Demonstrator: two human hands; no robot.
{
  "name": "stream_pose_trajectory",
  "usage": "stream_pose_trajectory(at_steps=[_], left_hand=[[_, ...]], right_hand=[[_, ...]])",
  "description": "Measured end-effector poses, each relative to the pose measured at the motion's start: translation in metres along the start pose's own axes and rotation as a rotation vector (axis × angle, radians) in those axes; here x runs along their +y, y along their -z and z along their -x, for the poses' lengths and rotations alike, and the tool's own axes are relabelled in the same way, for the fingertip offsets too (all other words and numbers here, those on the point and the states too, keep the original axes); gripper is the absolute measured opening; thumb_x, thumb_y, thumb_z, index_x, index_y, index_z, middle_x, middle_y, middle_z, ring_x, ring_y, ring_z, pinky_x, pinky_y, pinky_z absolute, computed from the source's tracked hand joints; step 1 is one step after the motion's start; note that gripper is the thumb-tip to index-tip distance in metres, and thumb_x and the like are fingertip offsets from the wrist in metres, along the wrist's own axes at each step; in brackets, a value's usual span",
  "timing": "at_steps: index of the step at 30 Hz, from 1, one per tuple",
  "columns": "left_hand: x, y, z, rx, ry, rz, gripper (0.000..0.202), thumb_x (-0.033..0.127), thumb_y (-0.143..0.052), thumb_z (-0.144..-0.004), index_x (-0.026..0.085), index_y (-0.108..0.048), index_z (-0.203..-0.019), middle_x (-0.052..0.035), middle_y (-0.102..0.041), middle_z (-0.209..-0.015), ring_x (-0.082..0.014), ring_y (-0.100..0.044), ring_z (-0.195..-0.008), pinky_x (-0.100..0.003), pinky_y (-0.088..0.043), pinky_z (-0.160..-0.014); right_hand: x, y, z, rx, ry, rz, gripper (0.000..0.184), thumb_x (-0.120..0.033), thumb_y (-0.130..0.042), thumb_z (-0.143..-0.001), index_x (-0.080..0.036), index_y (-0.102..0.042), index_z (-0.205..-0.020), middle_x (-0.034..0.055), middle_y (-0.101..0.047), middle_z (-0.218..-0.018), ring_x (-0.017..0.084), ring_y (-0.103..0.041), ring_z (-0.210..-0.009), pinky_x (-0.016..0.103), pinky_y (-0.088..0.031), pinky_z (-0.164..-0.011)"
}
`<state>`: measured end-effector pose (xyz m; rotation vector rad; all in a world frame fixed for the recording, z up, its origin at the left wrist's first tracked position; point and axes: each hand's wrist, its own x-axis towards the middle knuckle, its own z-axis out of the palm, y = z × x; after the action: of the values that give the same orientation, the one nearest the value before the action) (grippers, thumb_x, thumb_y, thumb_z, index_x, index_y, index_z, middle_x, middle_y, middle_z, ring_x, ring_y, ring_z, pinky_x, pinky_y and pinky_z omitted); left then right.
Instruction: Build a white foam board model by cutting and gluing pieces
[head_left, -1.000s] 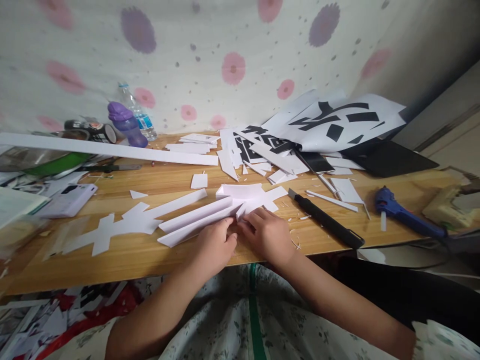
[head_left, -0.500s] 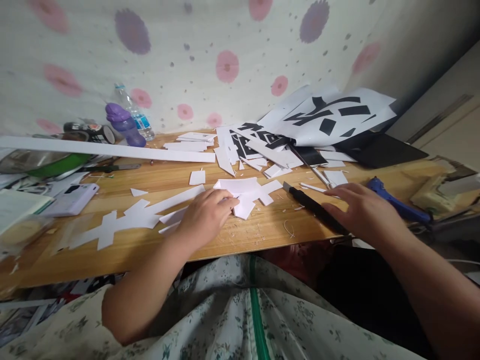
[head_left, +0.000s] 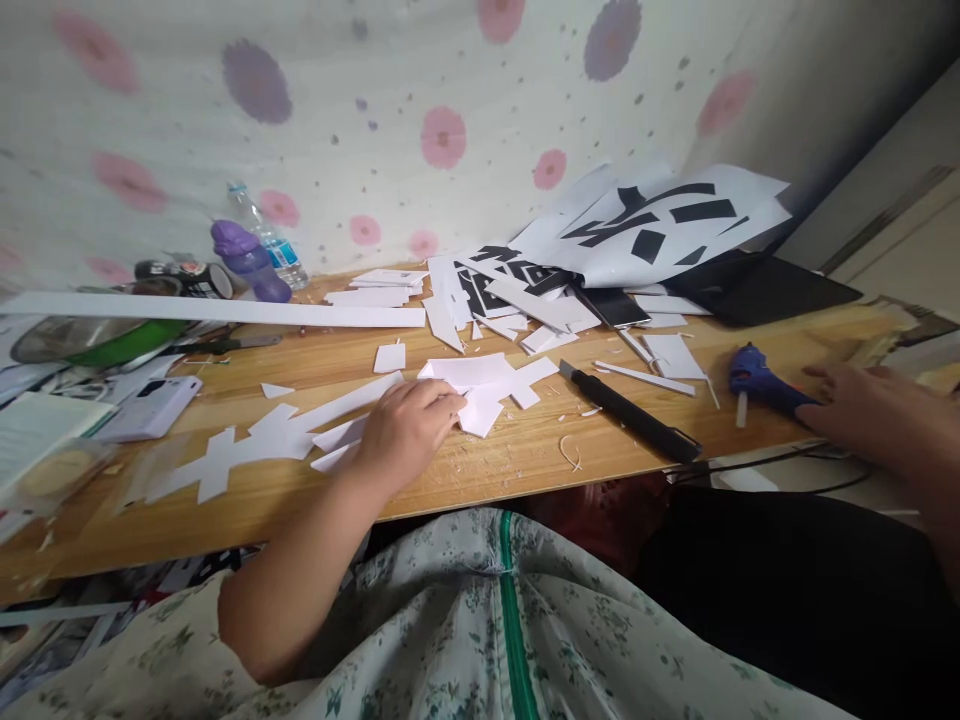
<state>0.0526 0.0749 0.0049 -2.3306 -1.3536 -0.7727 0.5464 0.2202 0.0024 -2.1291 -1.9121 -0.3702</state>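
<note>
My left hand (head_left: 411, 425) is closed on the left part of a white cut board piece (head_left: 491, 385) with a raised back flap, its fingertips bent over the edge. Out to the right, my right hand (head_left: 874, 408) is at the handle end of a blue glue gun (head_left: 765, 382), with thumb and fingers apart; motion blurs it a little. The gun lies on its side, a glue stick (head_left: 742, 409) beneath its nozzle. Between the hands rests a black utility knife (head_left: 630, 412), its blade out. Left of my left hand lies another white cut-out (head_left: 262, 438).
White offcuts and black-patterned sheets (head_left: 649, 225) pile up at the back of the wooden table (head_left: 480, 480). A long white strip (head_left: 225, 311) lies at left, near a purple bottle (head_left: 251, 265), a clear bottle (head_left: 281, 250) and a phone (head_left: 154, 408). Cables hang near the right front edge.
My right hand has moved right, from beside the utility knife to the glue gun's handle. My left hand stays on the white board piece. The view has shifted slightly.
</note>
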Motion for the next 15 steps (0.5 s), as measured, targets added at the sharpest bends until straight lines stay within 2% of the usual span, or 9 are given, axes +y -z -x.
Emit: stream_pose_trajectory(at_steps=[2,4,6,8,10,12,15], left_hand=[[0.001,0.0,0.0,-0.002,0.004,-0.022,0.013,0.017,-0.056,-0.086,0.018,-0.067,-0.093,-0.0065,-0.068,-0.093,-0.0191,-0.062,-0.083,-0.036,-0.052,-0.073],[0.001,-0.001,0.001,-0.004,0.004,-0.037,0.014,0.016,-0.056,-0.086,0.018,-0.067,-0.094,-0.006,-0.068,-0.093,-0.0191,-0.062,-0.083,-0.035,-0.052,-0.074],[0.001,-0.001,0.001,-0.003,-0.003,-0.047,0.014,0.016,-0.056,-0.086,0.018,-0.067,-0.094,-0.0056,-0.068,-0.093,-0.019,-0.062,-0.082,-0.035,-0.052,-0.074],[0.001,-0.002,0.001,0.008,-0.013,-0.051,0.013,0.015,-0.057,-0.085,0.018,-0.067,-0.094,-0.0057,-0.068,-0.093,-0.0191,-0.063,-0.082,-0.035,-0.052,-0.073],[0.001,-0.002,0.001,0.015,-0.016,-0.052,0.013,0.015,-0.057,-0.086,0.017,-0.066,-0.093,-0.0058,-0.068,-0.092,-0.0191,-0.063,-0.081,-0.035,-0.052,-0.072],[0.0,-0.002,0.001,0.014,-0.015,-0.051,0.012,0.015,-0.056,-0.086,0.017,-0.066,-0.093,-0.0058,-0.067,-0.092,-0.019,-0.063,-0.082,-0.035,-0.052,-0.073],[0.0,-0.002,0.001,-0.004,-0.011,-0.043,0.012,0.014,-0.056,-0.085,0.017,-0.064,-0.094,-0.0054,-0.067,-0.093,-0.0194,-0.062,-0.084,-0.036,-0.052,-0.075]], right_hand=[[-0.009,0.006,0.005,-0.095,-0.005,0.09,0.044,-0.05,-0.071,-0.069,-0.009,-0.075,-0.083,0.0216,-0.07,-0.079,0.014,-0.049,-0.05,0.034,-0.027,-0.051],[-0.028,0.02,0.017,0.005,0.038,0.114,0.044,-0.043,-0.071,-0.07,-0.008,-0.073,-0.096,0.0232,-0.069,-0.092,0.02,-0.056,-0.063,0.035,-0.031,-0.053],[-0.057,0.04,0.034,0.136,0.108,0.087,0.042,-0.036,-0.066,-0.075,-0.008,-0.07,-0.106,0.0233,-0.067,-0.103,0.026,-0.06,-0.082,0.036,-0.035,-0.06],[-0.09,0.058,0.051,0.232,0.159,0.003,0.034,-0.034,-0.062,-0.081,-0.012,-0.07,-0.105,0.0187,-0.067,-0.104,0.025,-0.06,-0.093,0.037,-0.04,-0.068],[-0.115,0.07,0.06,0.28,0.214,-0.063,0.03,-0.035,-0.06,-0.082,-0.015,-0.071,-0.102,0.015,-0.067,-0.103,0.024,-0.06,-0.095,0.036,-0.042,-0.072],[-0.122,0.073,0.058,0.269,0.215,-0.085,0.03,-0.034,-0.062,-0.082,-0.014,-0.071,-0.102,0.0149,-0.067,-0.104,0.024,-0.06,-0.097,0.036,-0.042,-0.073],[-0.097,0.058,0.038,0.231,0.151,-0.061,0.032,-0.035,-0.068,-0.077,-0.013,-0.073,-0.1,0.0169,-0.067,-0.103,0.024,-0.061,-0.094,0.037,-0.039,-0.068]])
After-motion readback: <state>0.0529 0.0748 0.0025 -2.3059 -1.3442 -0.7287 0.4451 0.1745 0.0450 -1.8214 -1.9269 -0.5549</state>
